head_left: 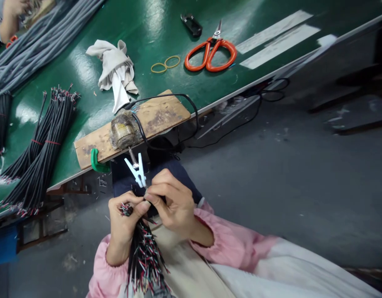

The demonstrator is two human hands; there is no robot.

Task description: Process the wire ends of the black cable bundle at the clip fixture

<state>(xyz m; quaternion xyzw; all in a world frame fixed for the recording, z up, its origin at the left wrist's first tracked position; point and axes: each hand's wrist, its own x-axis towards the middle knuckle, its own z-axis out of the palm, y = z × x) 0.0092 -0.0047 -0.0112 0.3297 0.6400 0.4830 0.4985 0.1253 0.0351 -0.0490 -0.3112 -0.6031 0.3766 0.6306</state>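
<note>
My left hand (pixel 124 219) is closed round a bunch of thin black wires, whose red and white ends poke out above its fingers. More black wires (pixel 144 260) hang below it over my lap. My right hand (pixel 172 203) pinches close to my left thumb, and what lies between its fingertips is too small to make out. Just above the fingertips is a light blue clip (pixel 137 170), at the metal tip of a round device (pixel 122 130) fixed on a wooden board (pixel 163 111).
Green table (pixel 166 25) holds orange-handled scissors (pixel 211 56), a black tool (pixel 191 25), rubber bands (pixel 165 64), a cloth (pixel 114 68), black wire bundles (pixel 49 145) and grey cables (pixel 48 45). A green clamp (pixel 98 161) grips the board. Another person's hand (pixel 10 18) shows top left.
</note>
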